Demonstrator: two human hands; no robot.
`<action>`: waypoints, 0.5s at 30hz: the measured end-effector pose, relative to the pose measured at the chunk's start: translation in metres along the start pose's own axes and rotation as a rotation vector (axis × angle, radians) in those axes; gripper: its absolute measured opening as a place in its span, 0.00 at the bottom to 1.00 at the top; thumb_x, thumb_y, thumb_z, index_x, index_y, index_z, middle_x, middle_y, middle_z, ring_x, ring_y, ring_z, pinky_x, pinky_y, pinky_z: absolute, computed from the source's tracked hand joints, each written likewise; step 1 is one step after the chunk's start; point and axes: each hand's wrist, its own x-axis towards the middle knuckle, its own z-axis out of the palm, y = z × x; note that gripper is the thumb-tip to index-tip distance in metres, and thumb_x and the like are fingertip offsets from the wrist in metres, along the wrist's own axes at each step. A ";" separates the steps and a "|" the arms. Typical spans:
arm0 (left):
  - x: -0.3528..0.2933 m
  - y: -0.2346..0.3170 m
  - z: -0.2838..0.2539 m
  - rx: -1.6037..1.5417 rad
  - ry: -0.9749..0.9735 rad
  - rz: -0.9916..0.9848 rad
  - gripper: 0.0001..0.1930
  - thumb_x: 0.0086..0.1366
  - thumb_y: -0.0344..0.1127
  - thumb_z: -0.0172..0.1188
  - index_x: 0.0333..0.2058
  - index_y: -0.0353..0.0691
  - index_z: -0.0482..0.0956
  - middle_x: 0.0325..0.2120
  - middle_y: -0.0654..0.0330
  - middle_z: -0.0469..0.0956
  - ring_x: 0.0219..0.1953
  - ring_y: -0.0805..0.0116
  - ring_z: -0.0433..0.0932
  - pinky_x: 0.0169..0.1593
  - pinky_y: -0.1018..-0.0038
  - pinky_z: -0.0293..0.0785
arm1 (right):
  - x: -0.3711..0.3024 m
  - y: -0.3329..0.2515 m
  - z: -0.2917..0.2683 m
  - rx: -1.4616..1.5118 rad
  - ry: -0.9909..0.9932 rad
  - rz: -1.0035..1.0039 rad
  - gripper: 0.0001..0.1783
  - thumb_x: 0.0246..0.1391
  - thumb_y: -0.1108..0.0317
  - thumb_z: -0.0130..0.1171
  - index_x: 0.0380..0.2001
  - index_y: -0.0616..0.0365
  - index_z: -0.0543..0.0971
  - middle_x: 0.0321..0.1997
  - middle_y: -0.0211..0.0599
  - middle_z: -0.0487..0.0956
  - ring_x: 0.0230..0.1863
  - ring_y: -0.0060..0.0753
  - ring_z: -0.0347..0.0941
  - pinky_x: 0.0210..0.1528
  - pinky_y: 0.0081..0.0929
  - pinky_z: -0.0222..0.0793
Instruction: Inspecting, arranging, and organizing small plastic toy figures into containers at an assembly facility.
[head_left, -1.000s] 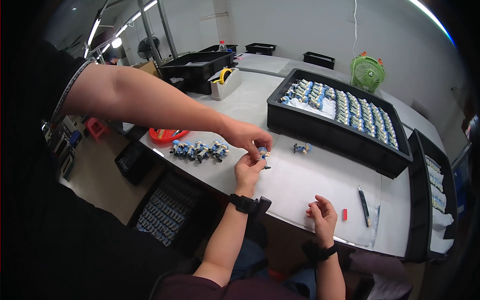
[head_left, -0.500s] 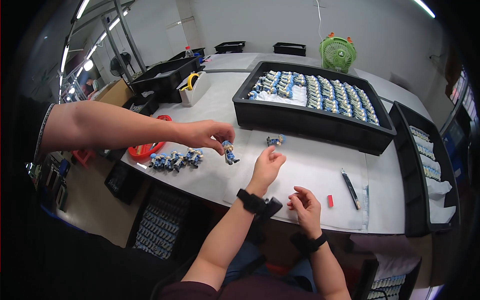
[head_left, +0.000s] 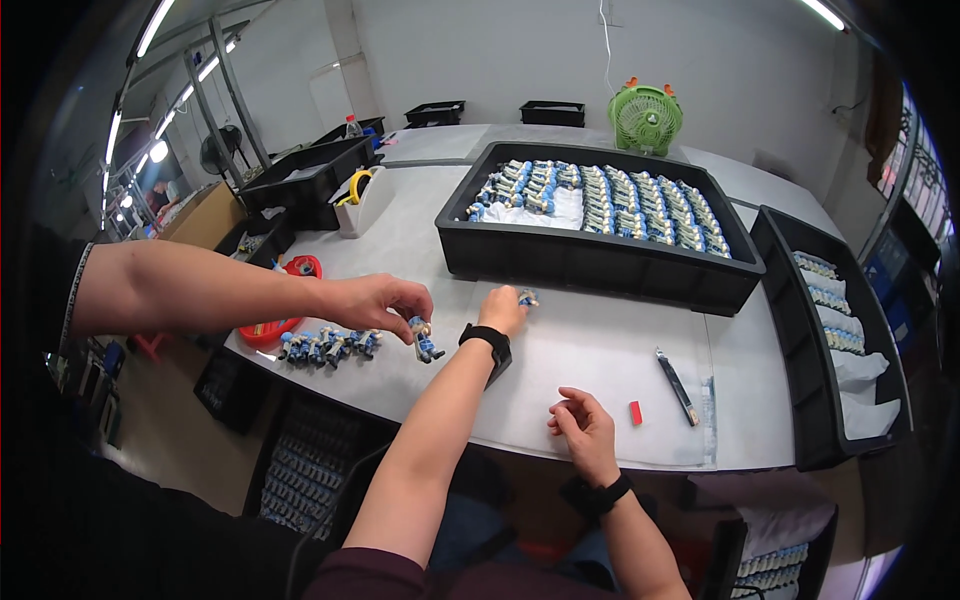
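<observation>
My left hand [head_left: 502, 310], with a black watch at its wrist, is closed on a small blue-and-cream figurine [head_left: 529, 298] at the middle of the table. The back of the hand hides part of its grip. My right hand [head_left: 583, 430] hovers near the front edge, fingers loosely curled and apart, nothing seen in it. Closest to it lies a small red block [head_left: 635, 413]. From the left a co-worker's hand [head_left: 385, 305] holds another figurine [head_left: 425, 342] upright. Several more figurines [head_left: 325, 347] lie in a row by the table's left edge.
A black tray [head_left: 590, 265] with rows of figurines stands at the back, a green fan [head_left: 645, 118] behind it. A dark pen-like tool [head_left: 678, 387] lies right of the red block. Another black tray [head_left: 790, 330] is at the right, a red basket [head_left: 262, 333] at the left.
My left hand has moved forward to the lying figurine and closed on it. My right hand stays much the same. The whole view has shifted slightly.
</observation>
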 end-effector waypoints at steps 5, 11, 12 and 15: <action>-0.057 0.020 -0.003 -0.755 -0.034 0.031 0.14 0.52 0.31 0.57 0.38 0.33 0.76 0.21 0.58 0.76 0.25 0.74 0.75 0.31 0.80 0.70 | 0.001 -0.001 -0.004 0.025 0.020 0.004 0.14 0.51 0.75 0.49 0.43 0.67 0.69 0.30 0.35 0.73 0.28 0.20 0.71 0.30 0.16 0.69; -0.121 0.023 -0.001 -1.011 0.035 -0.081 0.18 0.55 0.27 0.57 0.44 0.26 0.69 0.27 0.57 0.76 0.28 0.77 0.75 0.33 0.84 0.71 | 0.001 -0.002 -0.002 0.023 0.006 -0.006 0.14 0.51 0.75 0.49 0.43 0.66 0.68 0.31 0.34 0.73 0.29 0.20 0.70 0.30 0.16 0.69; -0.125 0.021 0.001 -0.986 0.067 -0.078 0.19 0.54 0.27 0.57 0.44 0.26 0.69 0.27 0.57 0.76 0.28 0.78 0.75 0.32 0.85 0.71 | 0.001 -0.001 -0.002 0.022 0.002 0.001 0.14 0.51 0.75 0.49 0.43 0.66 0.68 0.31 0.34 0.73 0.29 0.20 0.70 0.30 0.16 0.69; -0.130 0.017 0.006 -0.936 0.132 -0.054 0.19 0.54 0.27 0.57 0.44 0.26 0.69 0.26 0.58 0.76 0.27 0.79 0.74 0.31 0.85 0.69 | 0.000 0.000 -0.002 0.010 0.002 -0.013 0.14 0.51 0.75 0.49 0.43 0.67 0.68 0.31 0.35 0.73 0.29 0.20 0.70 0.31 0.17 0.69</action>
